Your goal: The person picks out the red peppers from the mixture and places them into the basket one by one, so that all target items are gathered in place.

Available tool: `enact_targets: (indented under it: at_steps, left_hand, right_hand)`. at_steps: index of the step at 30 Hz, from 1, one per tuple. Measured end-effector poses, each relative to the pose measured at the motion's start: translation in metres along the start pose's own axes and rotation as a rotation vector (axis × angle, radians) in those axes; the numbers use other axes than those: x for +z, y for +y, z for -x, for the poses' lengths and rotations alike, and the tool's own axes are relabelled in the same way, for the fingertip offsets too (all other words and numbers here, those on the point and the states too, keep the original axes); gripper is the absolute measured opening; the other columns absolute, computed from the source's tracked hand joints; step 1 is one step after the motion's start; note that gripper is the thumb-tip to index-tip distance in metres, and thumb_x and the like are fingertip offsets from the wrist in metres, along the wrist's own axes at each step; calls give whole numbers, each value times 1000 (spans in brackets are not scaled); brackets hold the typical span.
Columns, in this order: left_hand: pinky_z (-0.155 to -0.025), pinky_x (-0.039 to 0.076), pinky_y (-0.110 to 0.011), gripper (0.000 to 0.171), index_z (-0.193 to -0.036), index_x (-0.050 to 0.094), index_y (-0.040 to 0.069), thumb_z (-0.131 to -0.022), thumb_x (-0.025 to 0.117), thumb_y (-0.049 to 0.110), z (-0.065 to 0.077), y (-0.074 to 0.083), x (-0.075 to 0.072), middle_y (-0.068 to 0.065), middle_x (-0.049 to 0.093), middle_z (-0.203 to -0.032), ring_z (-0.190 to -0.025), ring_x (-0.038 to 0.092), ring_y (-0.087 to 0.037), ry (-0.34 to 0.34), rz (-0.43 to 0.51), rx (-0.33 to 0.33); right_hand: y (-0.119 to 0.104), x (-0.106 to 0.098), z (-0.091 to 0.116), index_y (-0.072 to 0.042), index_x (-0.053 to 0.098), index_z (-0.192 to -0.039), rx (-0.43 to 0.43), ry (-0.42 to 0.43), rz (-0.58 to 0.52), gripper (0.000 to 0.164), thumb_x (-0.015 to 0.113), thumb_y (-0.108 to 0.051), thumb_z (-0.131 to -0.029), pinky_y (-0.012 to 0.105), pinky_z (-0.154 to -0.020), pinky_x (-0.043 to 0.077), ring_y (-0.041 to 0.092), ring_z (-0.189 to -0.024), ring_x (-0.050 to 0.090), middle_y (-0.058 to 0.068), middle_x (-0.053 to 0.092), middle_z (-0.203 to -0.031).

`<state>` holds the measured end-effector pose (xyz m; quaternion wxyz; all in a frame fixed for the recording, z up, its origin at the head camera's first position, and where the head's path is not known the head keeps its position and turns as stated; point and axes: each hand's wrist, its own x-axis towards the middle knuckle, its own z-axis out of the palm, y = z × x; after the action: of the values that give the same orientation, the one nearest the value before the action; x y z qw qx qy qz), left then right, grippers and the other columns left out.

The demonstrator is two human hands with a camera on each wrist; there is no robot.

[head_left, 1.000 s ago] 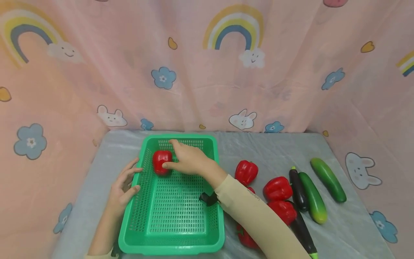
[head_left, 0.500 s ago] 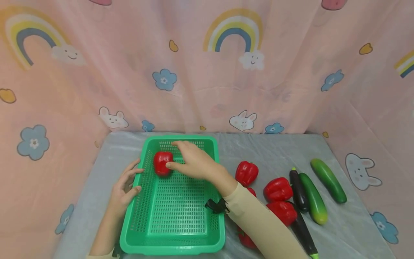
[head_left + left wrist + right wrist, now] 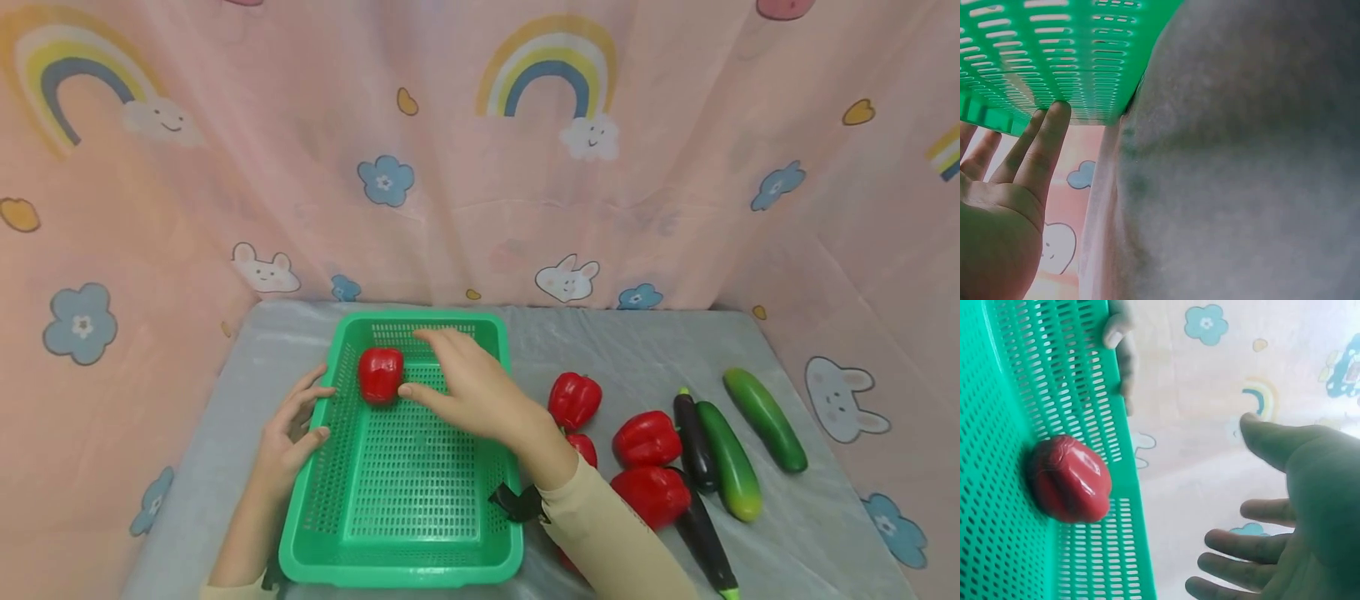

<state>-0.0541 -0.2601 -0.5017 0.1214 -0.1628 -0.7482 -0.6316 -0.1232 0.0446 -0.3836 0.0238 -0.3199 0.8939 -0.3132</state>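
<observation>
A red bell pepper (image 3: 380, 376) lies in the far left corner of a green plastic basket (image 3: 401, 577). My right hand (image 3: 472, 387) hovers over the basket just right of that pepper, thumb and fingers spread and nothing held. In the right wrist view the same pepper (image 3: 1071, 479) sits apart from the extended fingers. My left hand (image 3: 281, 442) rests against the basket's left side, fingertips at the rim. The left wrist view has its straight fingers (image 3: 1044, 153) touching the slotted outer wall (image 3: 1063, 56).
Right of the basket lie several more red bell peppers (image 3: 574, 400), some partly covered by the right sleeve (image 3: 622, 542). Beyond them are two dark eggplants (image 3: 695, 442) and two green cucumbers (image 3: 765, 419) on the grey cloth (image 3: 817, 533). A pink patterned curtain (image 3: 450, 242) hangs behind.
My right hand has drawn back to the right, off the pepper in the basket, which stays in place. The left hand keeps its spot at the basket's side.
</observation>
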Motion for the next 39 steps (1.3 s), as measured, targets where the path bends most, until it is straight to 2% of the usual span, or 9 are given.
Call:
enact_targets:
  at_steps: [14, 17, 24, 31, 39]
  left_hand:
    - [-119, 33, -20, 45, -136, 55, -24, -90, 57, -24, -2, 0, 2, -25, 40, -169, -158, 38, -22, 28, 45, 77]
    - [-120, 33, -21, 45, -136, 55, -23, -91, 56, -24, -1, -2, 1, -26, 40, -169, -158, 37, -22, 25, 48, 71]
    - [-121, 31, -23, 47, -138, 56, -20, -92, 56, -24, 1, -3, -1, -30, 35, -170, -159, 35, -19, -1, 17, 9]
    - [-121, 31, -23, 47, -138, 55, -20, -91, 56, -23, 0, -4, -1, -35, 33, -168, -159, 35, -19, -8, 17, 14]
    - [-121, 31, -23, 47, -139, 56, -18, -93, 56, -22, -1, -3, -1, -34, 33, -168, -159, 34, -19, -16, -4, 5]
  right_hand:
    - [-7, -13, 34, -14, 42, -167, 8, 62, -71, 84, 73, -54, -101, 53, -115, 48, 21, -149, 45, 2, 49, -163]
    - [-7, -14, 40, -15, 42, -167, 22, 73, -96, 85, 74, -55, -99, 54, -114, 50, 19, -150, 44, 0, 47, -164]
    - [-2, -19, 55, -17, 40, -167, 80, 110, -178, 86, 77, -53, -98, 55, -109, 53, 21, -145, 47, -1, 48, -161]
    - [13, -26, 71, -16, 39, -167, 122, 172, -177, 84, 77, -49, -100, 59, -113, 49, 23, -145, 49, 1, 51, -159]
    - [27, -30, 83, -14, 39, -167, 149, 202, -198, 83, 76, -49, -101, 65, -115, 44, 26, -149, 46, 4, 50, -161]
